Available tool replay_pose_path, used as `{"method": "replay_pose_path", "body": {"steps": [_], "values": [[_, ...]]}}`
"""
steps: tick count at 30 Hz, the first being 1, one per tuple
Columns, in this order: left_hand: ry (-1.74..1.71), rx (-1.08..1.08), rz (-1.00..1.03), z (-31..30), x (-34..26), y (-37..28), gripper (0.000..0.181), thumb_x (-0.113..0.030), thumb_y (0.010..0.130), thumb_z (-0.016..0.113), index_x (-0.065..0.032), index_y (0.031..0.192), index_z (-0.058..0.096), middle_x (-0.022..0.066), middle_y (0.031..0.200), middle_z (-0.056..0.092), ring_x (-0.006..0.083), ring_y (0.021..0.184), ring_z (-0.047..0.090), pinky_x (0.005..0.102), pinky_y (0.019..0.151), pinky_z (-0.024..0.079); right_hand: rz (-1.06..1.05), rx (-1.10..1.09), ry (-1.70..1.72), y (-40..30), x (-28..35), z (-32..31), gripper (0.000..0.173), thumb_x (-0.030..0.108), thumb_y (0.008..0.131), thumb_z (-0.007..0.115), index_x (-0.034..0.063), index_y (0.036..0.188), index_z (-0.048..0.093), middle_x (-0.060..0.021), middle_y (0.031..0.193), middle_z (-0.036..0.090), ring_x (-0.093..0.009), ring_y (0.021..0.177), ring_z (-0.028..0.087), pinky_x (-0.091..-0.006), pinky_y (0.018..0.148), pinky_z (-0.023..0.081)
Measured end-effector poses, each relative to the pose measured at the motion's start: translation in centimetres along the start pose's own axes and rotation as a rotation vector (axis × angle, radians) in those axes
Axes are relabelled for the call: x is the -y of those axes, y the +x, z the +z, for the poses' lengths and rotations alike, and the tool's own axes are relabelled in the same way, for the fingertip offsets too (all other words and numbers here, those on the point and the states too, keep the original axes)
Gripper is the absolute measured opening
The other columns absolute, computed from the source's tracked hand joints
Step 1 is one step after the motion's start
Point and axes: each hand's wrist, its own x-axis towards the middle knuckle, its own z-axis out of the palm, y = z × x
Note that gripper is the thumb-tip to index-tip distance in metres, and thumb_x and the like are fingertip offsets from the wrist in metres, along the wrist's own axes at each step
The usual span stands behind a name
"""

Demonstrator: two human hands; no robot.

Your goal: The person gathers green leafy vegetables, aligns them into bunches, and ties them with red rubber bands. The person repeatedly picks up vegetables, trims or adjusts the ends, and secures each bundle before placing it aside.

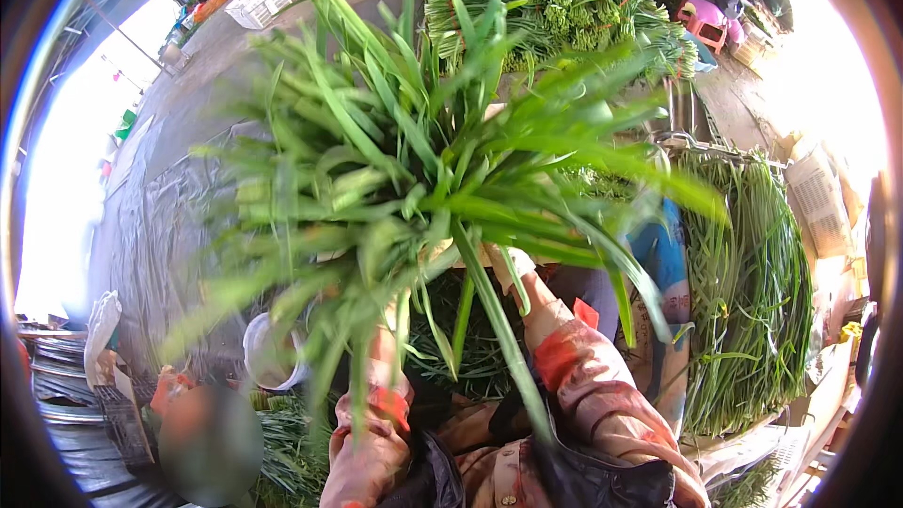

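A large bunch of garlic chives (437, 183) stands up before me, its long green leaves fanning out towards the camera and blurred at the sides. My right hand (509, 265), in a pale glove, grips the bunch low down. Leaves cover most of my left hand (436, 251), which is also around the lower part of the bunch. The stalk ends are hidden beneath the foliage. Under my forearms lies a dark heap of loose chives (458, 331).
Tied bundles of greens (557, 10) are stacked at the far side. To the right, long chives (748, 296) fill a container beside a metal-framed rack (695, 141). A white bucket (271, 353) and more greens (293, 444) are at left. A white plastic crate (259, 1) stands farther off.
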Motion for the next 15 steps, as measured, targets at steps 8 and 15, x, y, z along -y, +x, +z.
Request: {"method": "replay_pose_path", "body": {"steps": [8, 15], "values": [[0.301, 0.181, 0.164, -5.9, 1.8, -2.1, 0.047, -0.025, 0.095, 0.047, -0.0113, 0.139, 0.039, 0.0089, 0.141, 0.043, 0.0259, 0.13, 0.043, 0.0496, 0.113, 0.029, -0.072, -0.048, 0.03, -0.6, 1.1, 4.0, 0.027, -0.003, 0.093, 0.046, 0.0002, 0.118, 0.056, -0.0051, 0.102, 0.063, -0.011, 0.089, 0.055, -0.0259, 0.081, 0.046], [1.042, -0.1, 0.333, -3.9, -2.3, -2.3, 0.067, -0.025, 0.083, 0.064, -0.0207, 0.144, 0.036, 0.0051, 0.145, 0.04, 0.0244, 0.132, 0.042, 0.0437, 0.112, 0.031, -0.075, -0.009, 0.208, -1.8, 5.6, 6.0, 0.025, 0.02, 0.091, 0.063, 0.0005, 0.106, 0.059, -0.0044, 0.098, 0.063, -0.015, 0.089, 0.056, -0.0307, 0.08, 0.046]]}}
